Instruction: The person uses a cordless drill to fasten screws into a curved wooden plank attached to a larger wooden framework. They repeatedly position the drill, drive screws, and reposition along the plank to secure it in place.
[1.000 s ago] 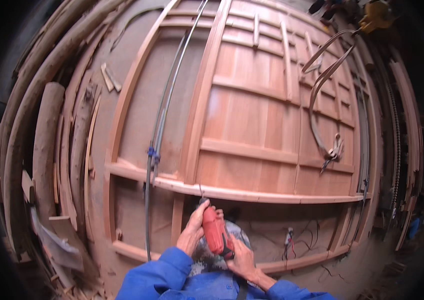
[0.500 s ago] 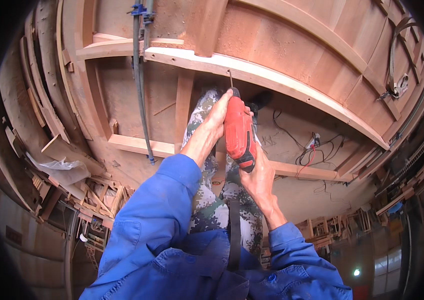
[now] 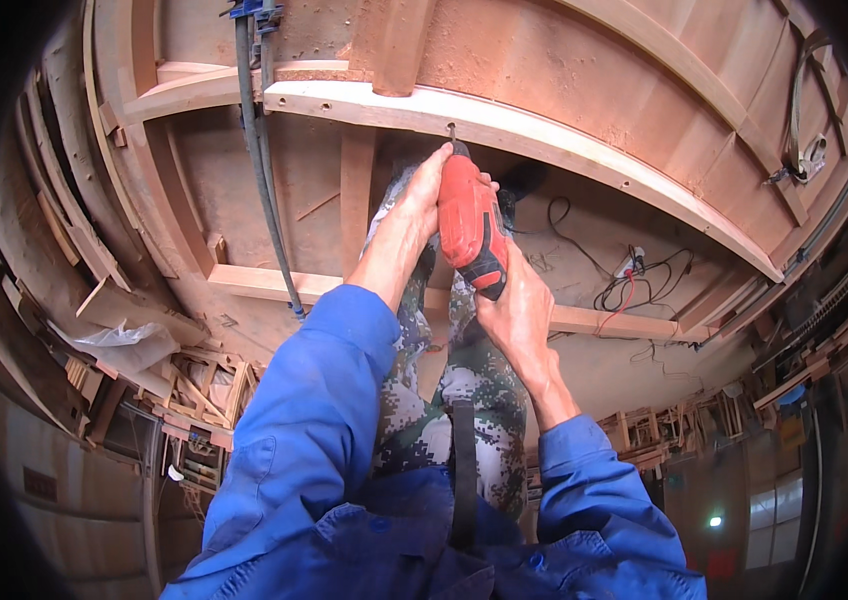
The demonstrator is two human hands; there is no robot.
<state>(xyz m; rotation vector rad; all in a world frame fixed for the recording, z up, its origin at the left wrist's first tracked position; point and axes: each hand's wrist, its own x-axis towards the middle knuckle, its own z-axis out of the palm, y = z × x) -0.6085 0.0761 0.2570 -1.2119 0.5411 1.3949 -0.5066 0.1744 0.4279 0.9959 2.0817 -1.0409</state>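
Note:
A red and black power drill (image 3: 464, 220) is held between both my hands, pointing away from me. My left hand (image 3: 420, 198) closes round the front of the drill body by the chuck. At the rear, my right hand (image 3: 519, 305) grips the drill, with part of its hold hidden by the tool. The bit meets a hole in the near edge of a pale curved wooden rail (image 3: 544, 148). Several other holes show along that edge.
Blue-ended bar clamps (image 3: 252, 130) cross the wooden frame at left. Black and red cables with a power strip (image 3: 632, 262) lie on the floor at right. Curved boards (image 3: 54, 220) lean at far left. A strap (image 3: 802, 120) hangs over the panel at right.
The drill and both hands have moved forward, toward the rail. Less of the bit shows now, and it has sunk into the hole. The view has shifted slightly.

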